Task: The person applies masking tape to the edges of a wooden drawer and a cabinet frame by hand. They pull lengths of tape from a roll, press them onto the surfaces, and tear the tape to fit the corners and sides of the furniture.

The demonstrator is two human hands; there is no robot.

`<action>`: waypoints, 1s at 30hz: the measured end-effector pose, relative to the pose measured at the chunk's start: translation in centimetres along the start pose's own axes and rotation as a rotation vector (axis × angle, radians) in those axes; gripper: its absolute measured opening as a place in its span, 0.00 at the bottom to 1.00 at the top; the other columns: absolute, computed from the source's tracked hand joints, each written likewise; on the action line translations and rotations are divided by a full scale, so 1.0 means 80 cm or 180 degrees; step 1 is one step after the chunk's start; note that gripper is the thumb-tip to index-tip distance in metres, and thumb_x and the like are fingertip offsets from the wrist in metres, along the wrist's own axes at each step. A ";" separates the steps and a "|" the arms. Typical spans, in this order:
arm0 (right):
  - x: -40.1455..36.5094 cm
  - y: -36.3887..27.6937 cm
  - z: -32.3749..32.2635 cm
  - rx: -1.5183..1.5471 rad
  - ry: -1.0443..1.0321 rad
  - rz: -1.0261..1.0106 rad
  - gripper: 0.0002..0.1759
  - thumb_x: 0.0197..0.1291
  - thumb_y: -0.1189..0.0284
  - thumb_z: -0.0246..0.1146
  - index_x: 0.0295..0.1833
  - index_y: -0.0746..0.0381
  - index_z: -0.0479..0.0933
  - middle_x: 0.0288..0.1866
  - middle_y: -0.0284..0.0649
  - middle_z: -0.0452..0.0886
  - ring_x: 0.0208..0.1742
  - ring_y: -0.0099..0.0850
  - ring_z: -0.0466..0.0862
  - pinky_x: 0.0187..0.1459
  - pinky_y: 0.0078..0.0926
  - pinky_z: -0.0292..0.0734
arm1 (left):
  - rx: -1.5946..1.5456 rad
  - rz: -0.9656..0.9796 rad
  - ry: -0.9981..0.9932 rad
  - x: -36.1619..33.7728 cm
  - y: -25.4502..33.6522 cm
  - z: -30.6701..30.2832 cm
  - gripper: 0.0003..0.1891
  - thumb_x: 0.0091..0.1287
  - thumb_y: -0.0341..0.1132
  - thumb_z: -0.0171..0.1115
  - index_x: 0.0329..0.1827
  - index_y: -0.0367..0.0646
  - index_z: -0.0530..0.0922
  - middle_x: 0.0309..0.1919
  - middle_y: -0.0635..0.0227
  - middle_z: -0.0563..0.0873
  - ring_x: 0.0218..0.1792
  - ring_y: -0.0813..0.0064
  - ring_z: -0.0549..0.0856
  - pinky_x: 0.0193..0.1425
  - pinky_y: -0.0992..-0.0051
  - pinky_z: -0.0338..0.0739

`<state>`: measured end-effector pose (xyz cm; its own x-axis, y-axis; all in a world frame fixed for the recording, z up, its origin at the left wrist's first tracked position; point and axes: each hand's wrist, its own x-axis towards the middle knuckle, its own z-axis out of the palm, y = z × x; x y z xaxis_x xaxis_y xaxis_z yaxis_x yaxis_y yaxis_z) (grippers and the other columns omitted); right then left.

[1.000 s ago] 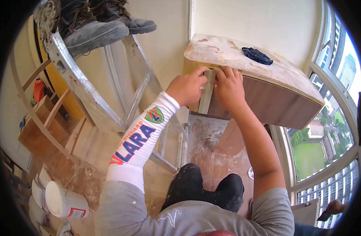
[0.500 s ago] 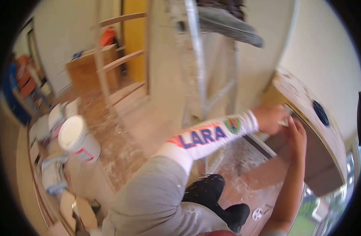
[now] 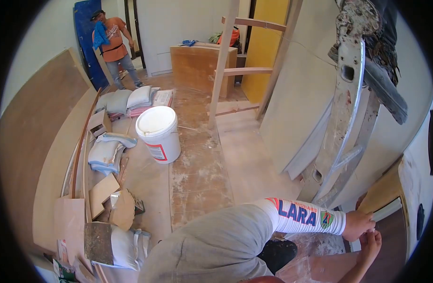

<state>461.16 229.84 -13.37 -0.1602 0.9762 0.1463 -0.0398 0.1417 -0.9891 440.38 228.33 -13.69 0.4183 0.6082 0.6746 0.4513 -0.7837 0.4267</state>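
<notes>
At the lower right, my left hand, below a white printed sleeve, is closed with its fingers bent inward. My right hand meets it from below, fingertips pinched together. A tiny pale bit shows between the two hands; I cannot tell what it is. Just beyond them lies a white strip along the edge of a brown panel. My knee in dark cloth is bent beneath the sleeved arm.
A paint-spattered ladder stands close by, with another person's shoe on it. A white bucket sits mid-floor. Filled sacks and cardboard pieces line the left. A person in an orange shirt stands at the back.
The view has swung left, bringing the bucket, sacks and standing person further into frame. My hands stay together near the panel and now appear lower right.
</notes>
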 end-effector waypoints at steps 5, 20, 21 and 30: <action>-0.005 -0.047 0.001 0.0050 -0.0278 -0.0085 0.10 0.74 0.66 0.65 0.44 0.60 0.74 0.43 0.37 0.84 0.45 0.25 0.84 0.47 0.27 0.82 | 0.0038 0.0193 -0.0094 0.014 0.016 -0.032 0.29 0.57 0.33 0.71 0.63 0.41 0.75 0.47 0.51 0.79 0.42 0.50 0.86 0.45 0.56 0.81; -0.054 -0.071 -0.056 -0.0061 0.0824 -0.0404 0.05 0.66 0.73 0.70 0.43 0.64 0.84 0.39 0.35 0.85 0.40 0.22 0.84 0.44 0.20 0.81 | -0.1825 0.0611 -0.0505 0.025 0.000 -0.020 0.22 0.72 0.31 0.62 0.68 0.36 0.72 0.52 0.51 0.86 0.50 0.59 0.88 0.55 0.65 0.82; -0.063 -0.064 -0.074 -0.0094 0.0969 -0.0417 0.05 0.65 0.73 0.71 0.42 0.63 0.85 0.38 0.34 0.85 0.40 0.21 0.84 0.43 0.19 0.80 | -0.1442 0.1030 -0.0442 0.038 0.014 -0.010 0.22 0.71 0.32 0.61 0.67 0.38 0.73 0.50 0.49 0.87 0.46 0.53 0.90 0.52 0.62 0.84; -0.156 -0.066 -0.292 0.0003 0.2441 -0.1338 0.06 0.65 0.71 0.72 0.42 0.61 0.86 0.37 0.30 0.86 0.39 0.19 0.81 0.48 0.20 0.77 | -0.0275 0.1445 -0.0966 0.175 0.157 0.075 0.18 0.68 0.38 0.68 0.59 0.44 0.78 0.37 0.55 0.90 0.36 0.48 0.88 0.41 0.58 0.82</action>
<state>486.39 220.74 -10.34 0.5755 0.6845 0.4475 0.0526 0.5151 -0.8555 456.62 227.77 -2.49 0.7700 0.2059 0.6039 0.1117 -0.9754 0.1901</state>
